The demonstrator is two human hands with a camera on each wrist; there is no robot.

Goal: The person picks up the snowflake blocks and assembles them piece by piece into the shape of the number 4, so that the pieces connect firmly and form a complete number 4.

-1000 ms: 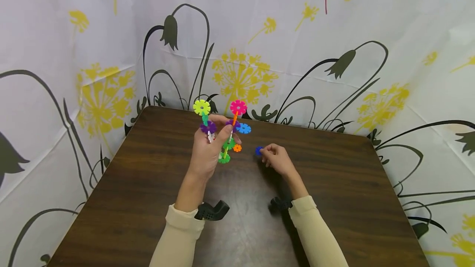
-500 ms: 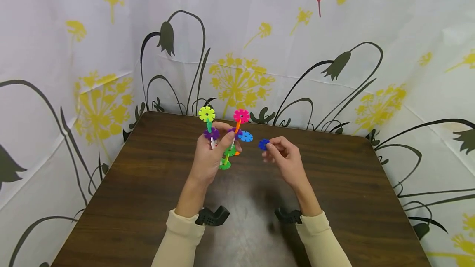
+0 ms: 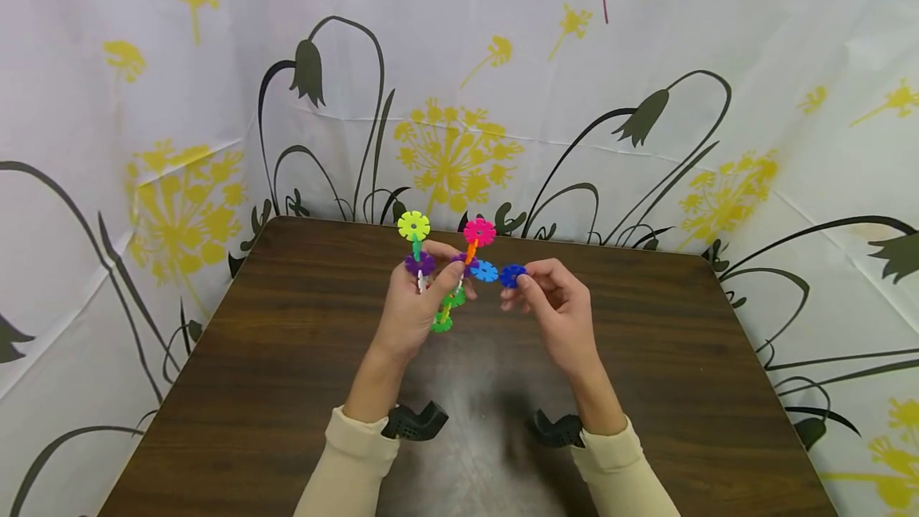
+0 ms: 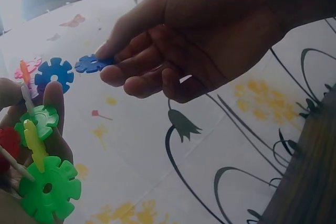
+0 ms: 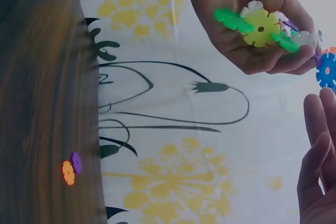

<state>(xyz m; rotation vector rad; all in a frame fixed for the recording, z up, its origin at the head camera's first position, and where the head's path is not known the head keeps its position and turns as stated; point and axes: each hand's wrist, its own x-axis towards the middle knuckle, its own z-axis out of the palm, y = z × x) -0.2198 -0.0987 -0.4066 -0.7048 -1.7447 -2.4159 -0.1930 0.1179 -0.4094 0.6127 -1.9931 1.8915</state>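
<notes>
My left hand (image 3: 412,309) grips a branching chain of notched plastic flower discs above the table. A lime disc (image 3: 413,226) and a pink disc (image 3: 479,232) stand at its upper ends, with a green disc (image 4: 51,188) at the bottom. On its right side a light blue disc (image 3: 484,271) sticks out. My right hand (image 3: 563,309) pinches a dark blue disc (image 3: 510,276) between thumb and fingers, right beside the light blue one. In the left wrist view the two blue discs are tilted differently; whether their rims touch I cannot tell. My left palm and fingers hide part of the chain.
An orange disc (image 5: 68,172) and a purple disc (image 5: 76,162) lie side by side on the brown wooden table (image 3: 287,389), seen in the right wrist view. A white flower-printed curtain (image 3: 459,46) hangs behind the table's far edge.
My right hand has lifted the dark blue disc off the table and brought it up beside the light blue disc. My left hand with the chain has shifted slightly right.
</notes>
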